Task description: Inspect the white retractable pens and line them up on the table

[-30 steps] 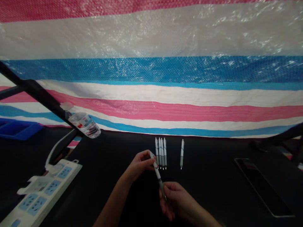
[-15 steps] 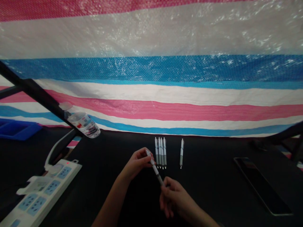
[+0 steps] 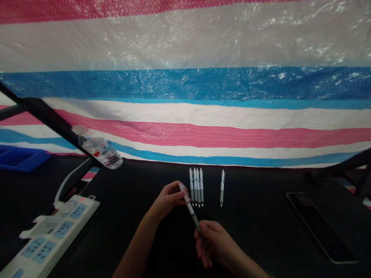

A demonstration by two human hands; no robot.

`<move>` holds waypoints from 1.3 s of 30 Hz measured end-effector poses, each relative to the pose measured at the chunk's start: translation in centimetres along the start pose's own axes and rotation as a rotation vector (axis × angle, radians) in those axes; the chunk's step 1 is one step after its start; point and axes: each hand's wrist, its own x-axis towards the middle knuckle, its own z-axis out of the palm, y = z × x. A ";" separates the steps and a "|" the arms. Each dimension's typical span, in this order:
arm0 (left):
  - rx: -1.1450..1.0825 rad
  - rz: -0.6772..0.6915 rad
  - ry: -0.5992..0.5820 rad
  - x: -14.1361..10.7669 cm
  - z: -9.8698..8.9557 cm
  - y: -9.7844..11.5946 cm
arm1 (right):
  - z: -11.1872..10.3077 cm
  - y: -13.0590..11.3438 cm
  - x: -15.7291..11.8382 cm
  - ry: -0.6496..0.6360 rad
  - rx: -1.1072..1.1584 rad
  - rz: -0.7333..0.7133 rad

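Observation:
A white pen with a grey grip [image 3: 190, 208] slants between my two hands above the black table. Its upper end is pinched by my left hand [image 3: 169, 197]. The fingers of my right hand [image 3: 211, 236] close on the lower, grey end. Just beyond my left hand, several similar pens [image 3: 196, 187] lie side by side in a row, tips toward me. One single pen [image 3: 222, 188] rests apart, to the right of that row.
On the left are a white power strip [image 3: 55, 235] with a plug in it, a water bottle [image 3: 102, 151] and a blue tray [image 3: 24, 158]. A dark phone [image 3: 320, 227] lies at the right. Striped sheeting [image 3: 185, 135] hangs behind the black table [image 3: 261, 216].
The fingers of my right hand have shifted slightly around the pen's lower end. My left hand and the lying pens look the same.

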 end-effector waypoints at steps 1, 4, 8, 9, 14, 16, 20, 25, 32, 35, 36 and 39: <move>0.003 -0.002 0.000 0.0 0.0 0.0 | 0.1 -0.1 -0.1 0.004 0.009 0.007; 0.008 -0.003 0.003 0.0 0.0 0.0 | 0.4 -0.4 -0.2 0.034 -0.018 0.005; 0.005 0.000 0.002 0.0 0.0 -0.1 | 0.3 -0.4 -0.2 0.041 -0.067 -0.018; 0.006 0.000 0.002 0.0 0.0 -0.1 | 0.3 -0.3 -0.2 0.032 -0.054 -0.013; 0.007 -0.003 0.005 0.0 -0.1 -0.1 | 0.4 -0.3 -0.2 0.018 0.002 0.010; 0.007 -0.001 0.010 0.1 -0.2 -0.1 | 0.4 -0.3 -0.2 0.046 -0.032 -0.020; -0.009 0.000 -0.010 0.1 -0.3 -0.2 | 0.3 -0.2 -0.1 0.067 -0.075 -0.053; -0.016 -0.005 -0.026 0.1 -0.3 -0.3 | 0.3 -0.3 -0.1 -0.005 0.010 0.031; -0.015 0.029 0.016 0.0 -0.1 -0.2 | 0.5 -0.6 -0.8 0.322 -0.549 -0.284; -0.021 0.036 -0.006 0.1 -0.1 -0.2 | 0.2 -0.4 -0.7 0.267 -0.474 -0.240; -0.026 0.040 -0.015 0.1 -0.1 -0.3 | 0.1 -0.3 -0.6 0.200 -0.377 -0.186; -0.047 0.049 -0.046 0.1 0.0 -0.5 | -0.4 -0.2 -0.1 -0.062 -0.062 -0.013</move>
